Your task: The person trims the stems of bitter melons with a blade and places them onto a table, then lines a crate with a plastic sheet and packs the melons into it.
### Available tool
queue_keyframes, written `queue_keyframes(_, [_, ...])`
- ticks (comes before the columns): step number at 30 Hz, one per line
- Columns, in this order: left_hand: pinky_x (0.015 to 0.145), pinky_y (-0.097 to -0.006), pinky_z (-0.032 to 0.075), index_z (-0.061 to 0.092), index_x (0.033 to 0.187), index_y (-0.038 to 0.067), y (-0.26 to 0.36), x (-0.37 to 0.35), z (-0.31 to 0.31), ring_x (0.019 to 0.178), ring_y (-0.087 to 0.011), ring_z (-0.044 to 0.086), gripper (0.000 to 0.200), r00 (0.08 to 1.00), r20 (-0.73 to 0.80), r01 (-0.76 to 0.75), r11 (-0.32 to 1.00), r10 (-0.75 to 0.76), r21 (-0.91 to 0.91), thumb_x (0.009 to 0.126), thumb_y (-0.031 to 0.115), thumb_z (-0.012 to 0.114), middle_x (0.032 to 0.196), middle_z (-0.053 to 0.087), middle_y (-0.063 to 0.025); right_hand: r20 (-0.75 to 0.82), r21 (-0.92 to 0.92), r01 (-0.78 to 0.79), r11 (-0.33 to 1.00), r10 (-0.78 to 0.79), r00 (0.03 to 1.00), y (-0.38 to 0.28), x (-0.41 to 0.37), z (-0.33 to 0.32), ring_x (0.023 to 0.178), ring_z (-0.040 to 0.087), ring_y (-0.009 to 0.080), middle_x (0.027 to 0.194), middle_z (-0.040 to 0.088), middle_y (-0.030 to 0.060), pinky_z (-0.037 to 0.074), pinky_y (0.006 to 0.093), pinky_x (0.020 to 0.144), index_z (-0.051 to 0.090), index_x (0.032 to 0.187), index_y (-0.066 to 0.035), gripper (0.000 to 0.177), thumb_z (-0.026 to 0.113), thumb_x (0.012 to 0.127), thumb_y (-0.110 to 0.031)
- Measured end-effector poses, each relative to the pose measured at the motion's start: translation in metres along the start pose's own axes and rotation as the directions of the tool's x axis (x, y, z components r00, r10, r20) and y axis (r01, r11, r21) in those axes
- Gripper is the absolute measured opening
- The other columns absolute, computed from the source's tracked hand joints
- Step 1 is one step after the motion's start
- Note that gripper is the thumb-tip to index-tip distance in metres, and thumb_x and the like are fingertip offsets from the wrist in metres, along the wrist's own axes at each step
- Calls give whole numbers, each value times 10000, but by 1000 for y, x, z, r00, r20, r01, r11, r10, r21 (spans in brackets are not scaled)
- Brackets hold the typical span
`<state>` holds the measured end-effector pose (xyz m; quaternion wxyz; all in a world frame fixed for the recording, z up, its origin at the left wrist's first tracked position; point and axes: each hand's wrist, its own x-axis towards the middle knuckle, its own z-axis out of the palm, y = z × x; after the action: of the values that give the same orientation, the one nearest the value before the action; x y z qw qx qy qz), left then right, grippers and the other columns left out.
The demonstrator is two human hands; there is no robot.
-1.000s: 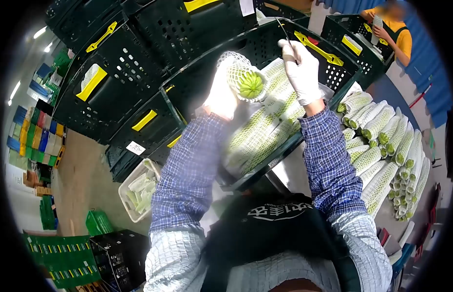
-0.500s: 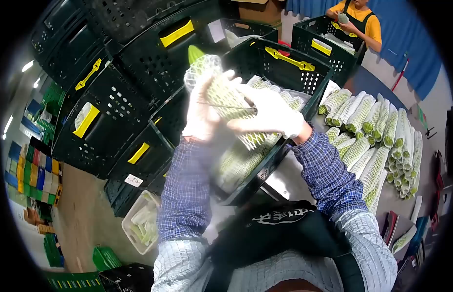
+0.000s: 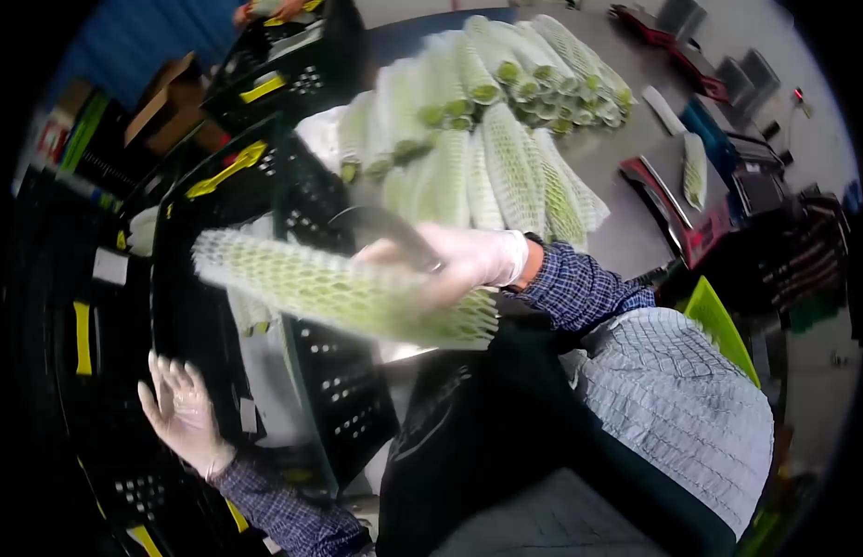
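My right hand (image 3: 464,265), in a white glove, is closed around a long green vegetable in a white foam net sleeve (image 3: 306,283). Its kind is hidden by the net. A dark, curved, blade-like strip (image 3: 390,227) also shows at the fingers of this hand, blurred. The vegetable lies slantwise in the air in front of the dark green crate (image 3: 343,381), its far end over the crate. Lower left, my left hand (image 3: 186,413), gloved too, is raised with fingers spread and holds nothing, above dark crates.
Many net-sleeved vegetables (image 3: 515,172) lie piled on the grey table (image 3: 626,153). Beyond them are a red-and-grey device (image 3: 677,209) and a single sleeved vegetable (image 3: 695,172). Another dark crate (image 3: 311,70) stands at the back, with a co-worker's hands (image 3: 283,11) above it.
The view has swung right toward the table. My left hand has let go of the sleeved vegetable and moved away to the left. My right hand now carries it alone.
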<state>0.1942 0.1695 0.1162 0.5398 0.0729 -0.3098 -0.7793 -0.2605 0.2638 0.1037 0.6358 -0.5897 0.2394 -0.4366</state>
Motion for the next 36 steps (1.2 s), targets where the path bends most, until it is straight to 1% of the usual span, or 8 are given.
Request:
queue_keyframes(5, [988,-388,528,411,1452,-31,-12,6,25,1039,-232,631,504,989,-145,73,950,-30,302,1048,259,496,1152,655,-133,-519,-130,-48,990,-27,854,-32,-114,-40,1193,595,235,1362,577,180,489,359,1022,332,1515,1,853,773,803,-162])
queue_keyframes(7, [965,-415,536,460,1411,-55,-18,8,25,1029,-259,643,472,991,-119,95,956,-64,277,1062,263,465,1161,652,-161,-706,-363,-237,901,-100,701,-29,-162,-61,1113,602,181,1295,612,135,476,326,997,398,1472,29,804,796,800,-161])
queue_keyframes(14, [873,-299,546,516,1349,-48,-29,25,40,897,-177,614,436,929,-366,173,814,53,555,1047,265,489,1033,597,-69,-944,-309,-789,530,-74,321,31,-304,-180,1117,624,180,1253,646,131,476,318,990,468,1409,45,746,797,795,-222])
queue_keyframes(21, [805,-274,518,641,1194,36,-45,72,39,853,-145,663,306,878,-467,370,468,106,802,1001,262,569,956,684,-45,-939,-345,-937,-54,10,345,83,-356,-275,1131,657,262,1223,681,172,498,356,963,541,1376,-45,707,785,776,-328])
queue_keyframes(23, [776,-259,519,638,1128,25,-50,83,16,810,-115,649,261,870,-488,414,436,68,799,985,242,604,911,661,-35,-899,-426,-883,197,16,437,98,-371,-291,1112,662,250,1196,696,156,493,350,960,571,1345,-34,573,742,856,-280])
queue_keyframes(26, [781,-249,517,613,1057,22,-58,89,-25,822,-89,606,204,891,-454,450,192,-24,872,938,182,656,882,622,-10,-948,-315,-906,282,-139,286,88,-359,-261,1103,669,211,1223,686,163,507,319,937,569,1347,-13,448,645,912,-87])
queue_keyframes(30, [752,-293,516,650,971,-8,-68,102,-73,815,-130,618,275,866,-500,465,-335,-19,819,858,224,748,859,653,-57,-858,-506,-709,491,-198,474,56,-287,-188,1032,660,145,1170,690,115,506,256,914,570,1315,53,420,542,902,119])
queue_keyframes(36, [784,-347,538,715,1065,-6,-98,107,-184,860,-219,690,441,654,-718,757,-184,240,627,742,270,834,961,735,-135,-682,-727,-573,377,-310,662,32,-189,-117,767,563,91,939,676,65,469,208,730,618,1278,17,428,590,871,146])
